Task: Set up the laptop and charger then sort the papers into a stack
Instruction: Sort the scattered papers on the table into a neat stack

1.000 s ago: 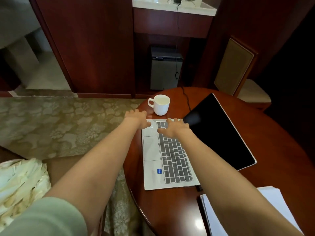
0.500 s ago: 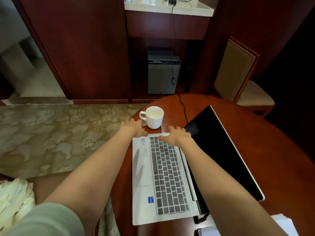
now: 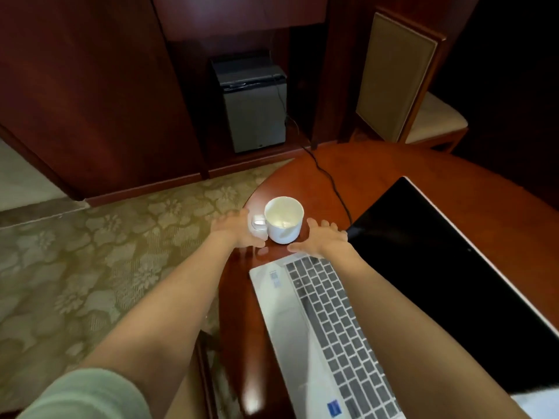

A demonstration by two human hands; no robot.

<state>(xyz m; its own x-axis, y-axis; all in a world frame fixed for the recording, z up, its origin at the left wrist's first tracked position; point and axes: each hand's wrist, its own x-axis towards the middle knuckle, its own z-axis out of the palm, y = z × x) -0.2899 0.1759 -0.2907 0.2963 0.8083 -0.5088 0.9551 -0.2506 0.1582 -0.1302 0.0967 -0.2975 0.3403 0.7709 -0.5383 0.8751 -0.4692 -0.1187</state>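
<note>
A silver laptop [image 3: 305,325] lies open on the round wooden table [image 3: 390,167], its black screen [image 3: 438,267] tilted far back to the right. A black charger cable [image 3: 329,182] runs from the table's far edge toward the laptop's back corner. My left hand [image 3: 234,228] is open with spread fingers just left of a white cup [image 3: 284,220], at its handle. Open as well, my right hand [image 3: 323,240] sits just right of the cup, above the laptop's far corner. A sliver of white papers [image 3: 541,402] shows at the bottom right.
The cup stands close to the table's left edge, with patterned carpet [image 3: 90,252] below. A small grey fridge [image 3: 254,101] sits in the dark wood cabinet behind. A padded chair [image 3: 402,77] stands at the table's far right.
Both hands left the laptop's far edge and moved forward to either side of the cup. The view has shifted closer and downward.
</note>
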